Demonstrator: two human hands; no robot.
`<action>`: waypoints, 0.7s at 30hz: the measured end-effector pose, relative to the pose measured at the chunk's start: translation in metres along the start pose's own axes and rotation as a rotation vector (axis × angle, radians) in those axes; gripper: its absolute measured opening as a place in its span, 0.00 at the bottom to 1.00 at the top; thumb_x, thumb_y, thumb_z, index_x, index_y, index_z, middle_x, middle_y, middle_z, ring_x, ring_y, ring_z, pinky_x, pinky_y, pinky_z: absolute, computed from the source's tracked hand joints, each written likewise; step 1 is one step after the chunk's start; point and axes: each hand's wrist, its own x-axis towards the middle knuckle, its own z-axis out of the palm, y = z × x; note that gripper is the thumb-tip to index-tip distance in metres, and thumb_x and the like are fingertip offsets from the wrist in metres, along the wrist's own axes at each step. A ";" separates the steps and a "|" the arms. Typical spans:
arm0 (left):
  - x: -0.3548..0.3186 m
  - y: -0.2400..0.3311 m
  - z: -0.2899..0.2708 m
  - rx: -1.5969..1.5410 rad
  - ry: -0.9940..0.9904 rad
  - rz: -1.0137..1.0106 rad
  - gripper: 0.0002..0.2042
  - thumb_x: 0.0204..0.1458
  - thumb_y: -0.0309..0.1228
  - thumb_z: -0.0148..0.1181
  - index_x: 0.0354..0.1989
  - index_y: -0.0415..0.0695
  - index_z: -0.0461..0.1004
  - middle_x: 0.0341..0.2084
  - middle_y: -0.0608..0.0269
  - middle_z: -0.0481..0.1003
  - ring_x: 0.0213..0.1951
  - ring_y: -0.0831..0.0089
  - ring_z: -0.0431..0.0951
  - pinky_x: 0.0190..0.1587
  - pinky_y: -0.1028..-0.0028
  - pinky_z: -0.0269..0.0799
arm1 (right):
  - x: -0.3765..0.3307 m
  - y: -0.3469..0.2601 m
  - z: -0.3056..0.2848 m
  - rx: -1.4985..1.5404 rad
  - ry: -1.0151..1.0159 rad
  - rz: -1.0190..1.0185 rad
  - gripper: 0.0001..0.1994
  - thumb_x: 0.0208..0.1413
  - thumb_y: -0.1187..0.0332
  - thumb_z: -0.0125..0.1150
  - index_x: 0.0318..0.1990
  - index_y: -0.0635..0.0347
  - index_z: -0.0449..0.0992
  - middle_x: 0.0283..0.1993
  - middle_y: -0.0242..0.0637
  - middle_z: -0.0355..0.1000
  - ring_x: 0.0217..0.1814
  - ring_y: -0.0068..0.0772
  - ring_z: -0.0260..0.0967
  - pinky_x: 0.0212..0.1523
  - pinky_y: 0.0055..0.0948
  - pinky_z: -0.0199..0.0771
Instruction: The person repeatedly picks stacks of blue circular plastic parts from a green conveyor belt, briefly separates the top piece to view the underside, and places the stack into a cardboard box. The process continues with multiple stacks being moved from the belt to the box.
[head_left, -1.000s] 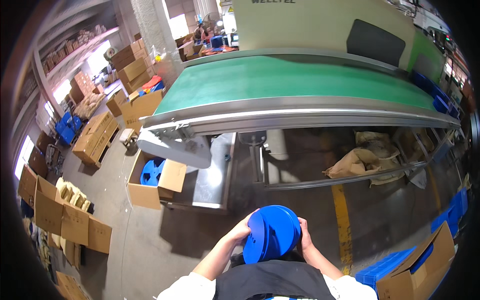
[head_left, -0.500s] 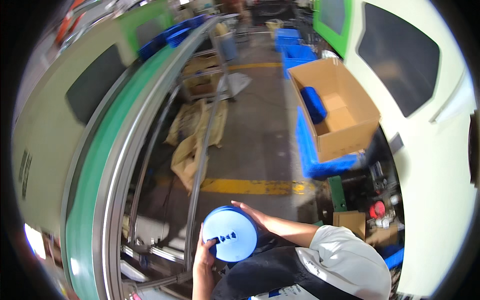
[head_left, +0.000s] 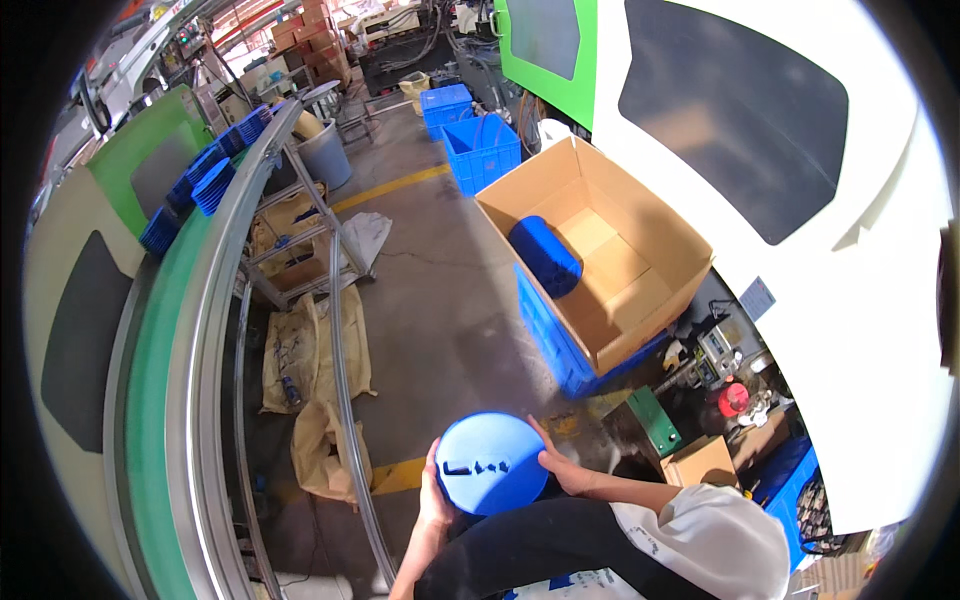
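Observation:
I hold a round blue plastic disc (head_left: 490, 462), or a stack of such discs, flat side up in front of my body. My left hand (head_left: 436, 492) grips its left rim and my right hand (head_left: 563, 467) grips its right rim. To the upper right an open cardboard box (head_left: 640, 300) rests on blue crates (head_left: 555, 340), with a roll-shaped stack of blue discs (head_left: 545, 256) lying inside at its left.
A green conveyor belt (head_left: 165, 330) with a metal frame curves along the left, carrying blue parts (head_left: 205, 182) at its far end. Crumpled sacks (head_left: 300, 350) lie under it. A white and green machine (head_left: 800, 180) fills the right. Blue crates (head_left: 480, 145) stand farther back.
My view has swung from the conveyor toward the open cardboard box and the machine. Both hands keep hold of the blue disc throughout.

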 end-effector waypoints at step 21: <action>0.549 -0.109 0.241 0.154 0.092 -1.235 0.45 0.54 0.71 0.20 0.71 0.50 0.51 0.70 0.52 0.51 0.70 0.46 0.50 0.65 0.36 0.44 | 0.303 -0.098 -0.463 0.021 0.628 0.935 0.37 0.59 0.31 0.37 0.69 0.44 0.59 0.72 0.47 0.54 0.74 0.50 0.46 0.64 0.68 0.47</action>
